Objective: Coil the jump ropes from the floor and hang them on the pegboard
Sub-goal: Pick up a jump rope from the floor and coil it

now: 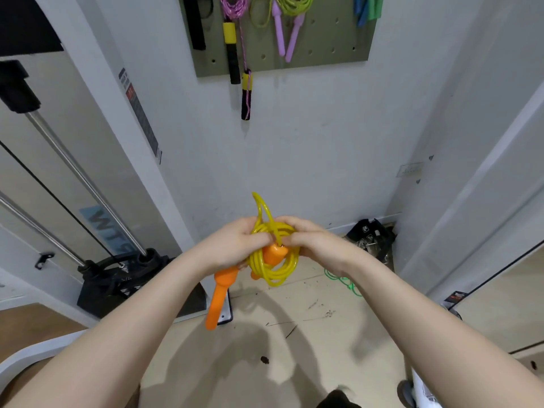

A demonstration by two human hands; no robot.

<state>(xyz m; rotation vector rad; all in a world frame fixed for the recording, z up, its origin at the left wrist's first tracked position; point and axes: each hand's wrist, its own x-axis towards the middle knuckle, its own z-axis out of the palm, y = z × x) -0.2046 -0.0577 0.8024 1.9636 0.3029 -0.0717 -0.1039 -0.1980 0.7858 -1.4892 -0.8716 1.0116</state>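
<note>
Yellow rope [272,254], both hands' grip.

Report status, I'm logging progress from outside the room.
Both hands, left and right, gripping coiled yellow rope. Pegboard ahead, not yet reached. Green rope still on floor.

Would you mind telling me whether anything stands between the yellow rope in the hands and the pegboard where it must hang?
Nothing visible does. The yellow rope, held by the left hand and right hand, has only open air and bare wall between it and the pegboard. Hanging ropes already occupy much of the board.
</note>
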